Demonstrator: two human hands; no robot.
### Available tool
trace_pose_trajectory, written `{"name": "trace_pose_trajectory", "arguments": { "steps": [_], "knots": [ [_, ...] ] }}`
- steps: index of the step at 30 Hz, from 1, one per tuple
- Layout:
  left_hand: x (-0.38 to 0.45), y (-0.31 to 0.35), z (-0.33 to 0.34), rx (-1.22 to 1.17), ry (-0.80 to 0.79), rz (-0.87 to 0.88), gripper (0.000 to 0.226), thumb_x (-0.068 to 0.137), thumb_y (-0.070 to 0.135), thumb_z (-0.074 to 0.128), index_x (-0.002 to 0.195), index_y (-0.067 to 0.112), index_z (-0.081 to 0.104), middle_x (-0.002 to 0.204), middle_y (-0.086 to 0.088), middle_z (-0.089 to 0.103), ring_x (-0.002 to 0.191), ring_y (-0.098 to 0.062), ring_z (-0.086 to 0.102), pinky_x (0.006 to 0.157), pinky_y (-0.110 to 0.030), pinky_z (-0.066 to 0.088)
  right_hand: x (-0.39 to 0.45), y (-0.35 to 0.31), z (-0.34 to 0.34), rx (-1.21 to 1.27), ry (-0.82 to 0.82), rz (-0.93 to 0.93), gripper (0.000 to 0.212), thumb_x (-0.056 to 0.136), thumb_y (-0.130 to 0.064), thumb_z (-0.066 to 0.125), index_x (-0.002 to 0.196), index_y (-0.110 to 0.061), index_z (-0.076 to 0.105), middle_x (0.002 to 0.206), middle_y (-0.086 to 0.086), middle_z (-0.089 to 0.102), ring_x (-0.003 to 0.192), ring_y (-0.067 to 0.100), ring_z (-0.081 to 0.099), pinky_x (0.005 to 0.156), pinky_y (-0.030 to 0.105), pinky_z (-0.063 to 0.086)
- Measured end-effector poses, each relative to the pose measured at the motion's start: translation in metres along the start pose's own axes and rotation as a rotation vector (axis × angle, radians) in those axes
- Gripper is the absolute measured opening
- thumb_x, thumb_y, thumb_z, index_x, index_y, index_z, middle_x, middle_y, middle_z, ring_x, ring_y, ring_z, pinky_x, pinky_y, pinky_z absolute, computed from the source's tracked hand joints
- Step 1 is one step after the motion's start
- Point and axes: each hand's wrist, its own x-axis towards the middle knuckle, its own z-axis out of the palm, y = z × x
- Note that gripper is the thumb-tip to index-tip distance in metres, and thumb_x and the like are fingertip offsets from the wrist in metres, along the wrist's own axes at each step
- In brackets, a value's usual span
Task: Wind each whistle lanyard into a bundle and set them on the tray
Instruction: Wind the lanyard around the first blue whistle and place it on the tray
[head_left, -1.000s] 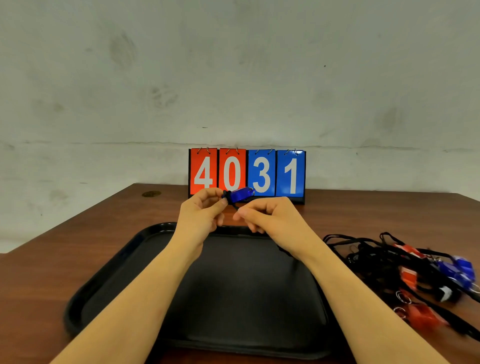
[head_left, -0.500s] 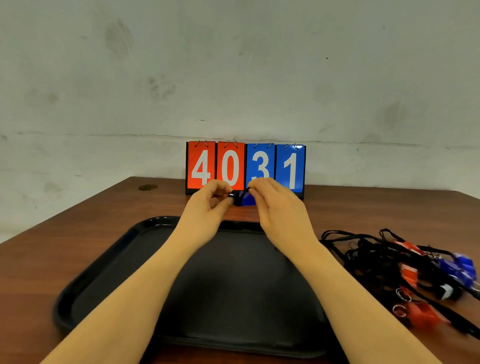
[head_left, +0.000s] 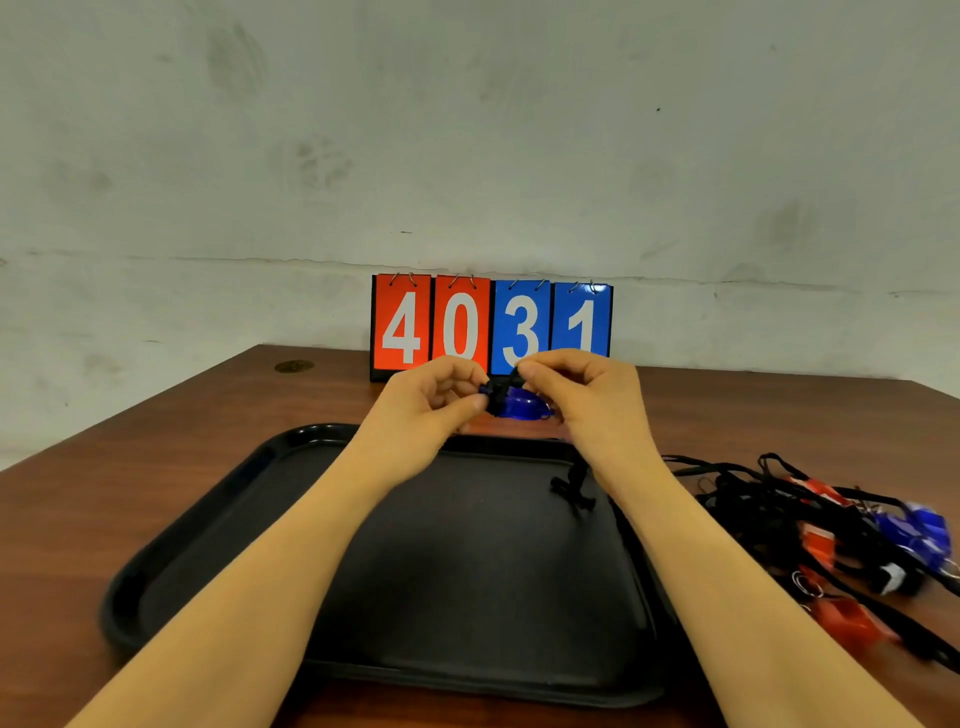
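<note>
Blue whistle (head_left: 521, 402) held in the air above the far edge of the tray (head_left: 197, 525), black lanyard (head_left: 500, 397) wrapped round it. Left hand (head_left: 434, 402) pinches the wound end; right hand (head_left: 582, 395) pinches the cord on top. Step: winding, probably near done. Next: secure the tail, lower onto tray. Loose cord end (head_left: 571, 488) dangles under right wrist. Tangled pile (head_left: 831, 530) at right bench edge, count unclear.

Rear wall: pale grey-white plaster wall (head_left: 467, 130), smudged and scuffed, horizontal crack line along its lower part. Brown wood-grain counter (head_left: 156, 467) abuts it. Lighting even.
</note>
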Motion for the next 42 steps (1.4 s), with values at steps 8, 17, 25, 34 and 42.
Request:
{"name": "trace_pose_trajectory", "arguments": {
  "steps": [8,17,25,34,42],
  "knots": [
    [-0.001,0.000,-0.004,-0.396,-0.028,-0.076,0.015,0.087,0.004,0.055,0.096,0.015,0.061,0.060,0.006,0.059,0.053,-0.005,0.051,0.050,-0.017,0.043,0.001,0.000,0.001,0.223,-0.112,0.223,0.017,0.089,-0.005,0.056,0.081,-0.014,0.069,0.061,0.004,0.064,0.050,0.009,0.051,0.049,0.018,0.045],
    [0.002,-0.004,-0.003,-0.442,0.138,-0.165,0.009,0.090,0.008,0.054,0.095,0.013,0.059,0.053,0.005,0.056,0.047,-0.005,0.049,0.047,-0.018,0.040,-0.007,0.004,0.012,-0.016,-0.280,0.051,0.010,0.087,-0.018,0.062,0.086,-0.016,0.071,0.066,-0.003,0.066,0.052,0.002,0.050,0.053,0.013,0.045],
    [0.005,-0.004,-0.004,-0.334,0.228,-0.197,0.010,0.089,0.008,0.055,0.091,0.017,0.058,0.060,0.001,0.054,0.045,-0.003,0.047,0.044,-0.015,0.039,-0.010,0.000,0.013,-0.228,-0.365,-0.043,0.014,0.088,-0.026,0.061,0.084,-0.018,0.072,0.060,-0.007,0.062,0.053,-0.002,0.052,0.063,0.012,0.042],
    [0.008,-0.008,-0.005,-0.155,0.344,-0.197,0.010,0.090,0.010,0.055,0.098,0.017,0.056,0.076,0.001,0.057,0.056,-0.006,0.049,0.050,-0.013,0.041,-0.012,0.004,0.016,-0.527,-0.237,-0.394,0.019,0.089,-0.022,0.059,0.105,-0.016,0.067,0.090,-0.016,0.063,0.088,-0.006,0.055,0.079,0.009,0.045],
    [0.006,-0.003,-0.003,-0.062,0.227,-0.115,0.011,0.089,0.011,0.057,0.095,0.020,0.056,0.076,0.002,0.057,0.056,-0.006,0.050,0.048,-0.006,0.042,-0.003,0.009,0.012,-0.802,0.009,-0.797,0.028,0.090,-0.021,0.043,0.098,-0.006,0.065,0.105,0.008,0.068,0.095,0.025,0.064,0.081,0.033,0.051]
  ]
}}
